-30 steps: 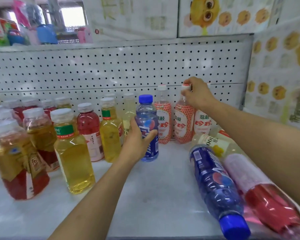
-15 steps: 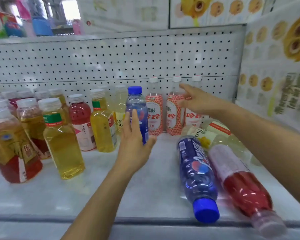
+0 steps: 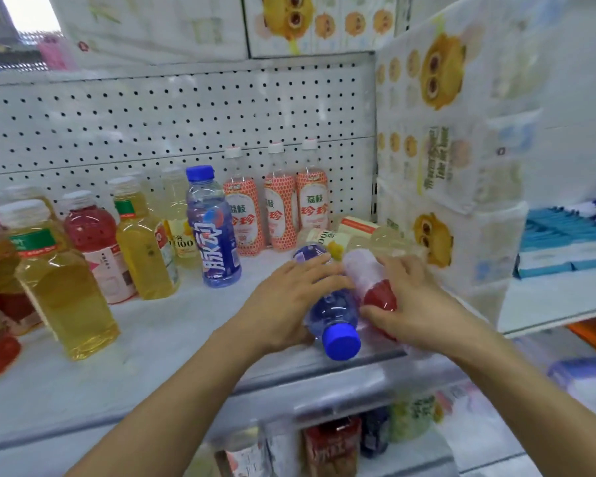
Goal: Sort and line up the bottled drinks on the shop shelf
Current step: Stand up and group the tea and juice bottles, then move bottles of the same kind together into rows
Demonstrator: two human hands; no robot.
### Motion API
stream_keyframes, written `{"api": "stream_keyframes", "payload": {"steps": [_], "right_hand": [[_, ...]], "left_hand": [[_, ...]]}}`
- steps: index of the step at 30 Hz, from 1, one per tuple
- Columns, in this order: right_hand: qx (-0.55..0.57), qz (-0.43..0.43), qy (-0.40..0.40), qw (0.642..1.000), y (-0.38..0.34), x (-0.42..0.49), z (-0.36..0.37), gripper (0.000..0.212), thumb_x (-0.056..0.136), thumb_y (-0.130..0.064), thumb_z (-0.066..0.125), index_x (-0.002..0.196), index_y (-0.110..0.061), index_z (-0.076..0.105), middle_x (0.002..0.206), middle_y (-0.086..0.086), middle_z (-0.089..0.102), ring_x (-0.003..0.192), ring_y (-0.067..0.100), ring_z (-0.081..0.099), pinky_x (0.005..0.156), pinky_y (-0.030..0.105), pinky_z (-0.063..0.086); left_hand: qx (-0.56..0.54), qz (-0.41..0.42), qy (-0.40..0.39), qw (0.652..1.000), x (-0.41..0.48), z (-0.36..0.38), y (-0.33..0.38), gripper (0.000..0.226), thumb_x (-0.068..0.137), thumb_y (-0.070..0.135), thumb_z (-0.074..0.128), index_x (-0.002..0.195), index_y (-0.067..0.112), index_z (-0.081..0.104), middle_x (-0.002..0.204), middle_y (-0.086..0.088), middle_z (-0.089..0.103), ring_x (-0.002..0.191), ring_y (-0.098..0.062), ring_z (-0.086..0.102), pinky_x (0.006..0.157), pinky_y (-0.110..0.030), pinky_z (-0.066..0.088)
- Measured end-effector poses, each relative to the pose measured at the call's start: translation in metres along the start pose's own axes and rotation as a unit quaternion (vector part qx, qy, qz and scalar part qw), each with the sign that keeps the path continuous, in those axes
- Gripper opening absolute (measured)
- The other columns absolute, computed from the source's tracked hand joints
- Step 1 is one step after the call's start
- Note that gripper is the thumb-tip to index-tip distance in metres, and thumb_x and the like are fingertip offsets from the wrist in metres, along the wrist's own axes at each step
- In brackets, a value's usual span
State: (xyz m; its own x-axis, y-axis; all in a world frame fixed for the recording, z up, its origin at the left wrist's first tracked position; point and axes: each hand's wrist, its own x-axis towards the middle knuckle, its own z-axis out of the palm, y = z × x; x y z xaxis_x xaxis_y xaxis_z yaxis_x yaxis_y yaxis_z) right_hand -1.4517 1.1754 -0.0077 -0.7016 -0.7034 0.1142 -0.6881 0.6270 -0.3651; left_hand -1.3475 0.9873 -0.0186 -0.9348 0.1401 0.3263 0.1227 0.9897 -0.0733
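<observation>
Here, left hand [image 3: 288, 301] grasping toppled blue bottle [image 3: 332, 313] at shelf edge [image 3: 289, 385], right hand [image 3: 418, 304] grasping red bottle [image 3: 379, 297]

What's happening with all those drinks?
A person is tidying bottled drinks on a shop shelf. Their left hand grips a blue bottle that lies on its side near the front edge. Their right hand grips a red bottle lying right beside it. A second blue bottle stands upright further back, next to three orange-patterned bottles lined up against the pegboard. On the left stand yellow and red drinks.
</observation>
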Motion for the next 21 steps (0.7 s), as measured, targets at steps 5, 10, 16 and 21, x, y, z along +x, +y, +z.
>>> {"api": "stream_keyframes", "payload": {"steps": [5,10,16,21], "right_hand": [[-0.061,0.015,0.056,0.996,-0.002,-0.023,0.008,0.087,0.083,-0.036,0.067,0.149,-0.021,0.012,0.135,0.013,0.033,0.106,0.035,0.056,0.077,0.038,0.048],[-0.056,0.003,0.099,0.994,-0.016,-0.028,-0.004,0.061,0.075,-0.034,0.074,0.122,-0.020,0.037,0.119,0.006,0.048,0.094,0.029,0.058,0.073,0.036,0.046],[0.085,-0.053,0.174,0.980,-0.043,-0.018,-0.037,0.057,0.057,-0.049,0.082,0.100,-0.027,0.051,0.085,-0.012,0.060,0.074,0.008,0.056,0.058,0.028,0.043],[0.201,-0.087,0.193,0.956,-0.070,0.012,-0.037,0.052,0.062,-0.049,0.080,0.099,-0.031,0.049,0.085,-0.018,0.057,0.075,-0.002,0.055,0.057,0.024,0.042]], "left_hand": [[-0.094,-0.038,0.136,0.986,-0.022,-0.006,0.000,0.077,0.060,0.031,0.092,0.129,0.028,0.056,0.133,0.008,0.060,0.111,-0.012,0.056,0.092,-0.026,0.045],[-0.118,-0.163,0.278,0.939,-0.048,-0.028,-0.002,0.078,0.062,0.059,0.076,0.130,0.036,0.046,0.109,0.017,0.060,0.090,-0.002,0.056,0.074,-0.020,0.050],[-0.127,-0.340,0.348,0.864,-0.070,-0.047,-0.026,0.082,0.067,0.062,0.063,0.138,0.029,0.038,0.104,0.013,0.060,0.084,-0.017,0.062,0.071,-0.029,0.043],[-0.171,-0.357,0.368,0.841,-0.092,-0.054,-0.051,0.075,0.079,0.046,0.077,0.141,0.036,0.037,0.119,0.015,0.061,0.101,-0.014,0.064,0.082,-0.034,0.051]]}}
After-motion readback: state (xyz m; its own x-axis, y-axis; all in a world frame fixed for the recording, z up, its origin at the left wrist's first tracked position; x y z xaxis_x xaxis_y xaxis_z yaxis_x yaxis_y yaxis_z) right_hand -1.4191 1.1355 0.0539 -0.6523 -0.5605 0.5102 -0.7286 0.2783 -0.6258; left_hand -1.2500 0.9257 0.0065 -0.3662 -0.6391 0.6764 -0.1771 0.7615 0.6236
